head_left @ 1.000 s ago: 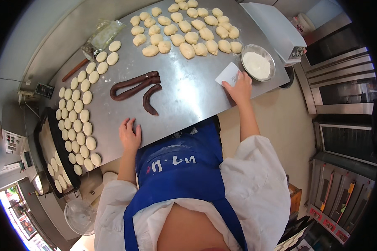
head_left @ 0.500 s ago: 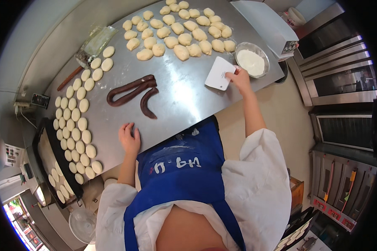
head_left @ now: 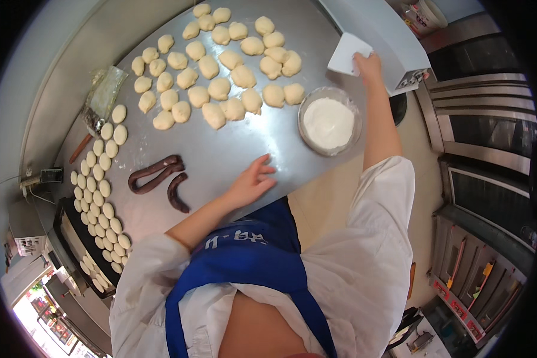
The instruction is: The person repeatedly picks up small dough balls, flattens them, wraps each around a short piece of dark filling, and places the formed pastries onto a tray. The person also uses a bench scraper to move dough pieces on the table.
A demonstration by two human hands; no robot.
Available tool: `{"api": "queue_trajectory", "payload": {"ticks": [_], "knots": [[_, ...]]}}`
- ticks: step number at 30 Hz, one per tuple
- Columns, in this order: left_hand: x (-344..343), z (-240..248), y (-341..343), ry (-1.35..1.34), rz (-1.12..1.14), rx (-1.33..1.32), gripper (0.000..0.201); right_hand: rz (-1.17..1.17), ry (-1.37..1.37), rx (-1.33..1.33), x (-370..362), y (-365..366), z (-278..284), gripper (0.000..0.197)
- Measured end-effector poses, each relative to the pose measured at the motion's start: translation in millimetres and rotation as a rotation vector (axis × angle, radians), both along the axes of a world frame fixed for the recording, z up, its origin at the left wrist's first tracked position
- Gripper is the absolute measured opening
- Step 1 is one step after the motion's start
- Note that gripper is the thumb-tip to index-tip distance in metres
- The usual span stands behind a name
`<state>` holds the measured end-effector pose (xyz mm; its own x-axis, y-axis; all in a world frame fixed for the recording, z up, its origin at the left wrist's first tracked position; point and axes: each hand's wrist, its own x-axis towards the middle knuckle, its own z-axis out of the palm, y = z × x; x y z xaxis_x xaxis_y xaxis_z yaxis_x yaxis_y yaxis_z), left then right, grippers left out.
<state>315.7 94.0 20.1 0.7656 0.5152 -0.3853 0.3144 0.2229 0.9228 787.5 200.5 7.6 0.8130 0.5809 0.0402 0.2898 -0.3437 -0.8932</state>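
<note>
In my right hand (head_left: 369, 64) is a flat white dough scraper (head_left: 346, 55), gripped at its right edge. It is held beyond the flour bowl, close against the pale box-shaped machine. My left hand (head_left: 253, 181) reaches over the near edge of the steel table (head_left: 244, 143), fingers apart, holding nothing. A clear bowl (head_left: 303, 136) of white flour (head_left: 329, 122) stands between the two hands. Farther back lie many plump pale dough pieces (head_left: 219, 89). Left of my left hand are a long dark brown strand (head_left: 139, 184), folded double, and a short curved dark piece (head_left: 174, 194).
Rows of flat pale dough discs (head_left: 104, 188) line the table's left side. A black tray (head_left: 71, 238) with more discs sits beyond that edge. A plastic bag (head_left: 104, 95) and a wooden stick (head_left: 80, 148) lie at the back left. The pale machine (head_left: 385, 45) borders the right.
My right hand has carried the scraper away from me, past the flour bowl to the machine. My left hand has moved right along the table's near edge. The whole view has shifted.
</note>
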Motion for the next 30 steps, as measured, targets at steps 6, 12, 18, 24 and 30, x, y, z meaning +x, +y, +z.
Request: {"api": "queue_trajectory", "payload": {"ticks": [6,12,18,24,30], "knots": [[168,5,15,0.012,0.042,-0.416,0.082,0.416,0.013,-0.306,46,24,-37,0.034],[166,-27,8,0.069,-0.038,-0.388,0.062,0.846,0.231,-0.749,19,38,-62,0.038],[88,-48,13,0.252,0.067,-0.4,0.047,1.046,0.17,-0.869,-51,40,-24,0.033],[27,-24,28,0.349,0.322,-0.537,0.04,1.192,0.133,-0.871,-99,37,-26,0.025],[-16,-33,27,0.304,0.521,-0.419,0.039,1.082,0.299,-0.823,-97,56,-19,0.029]]}}
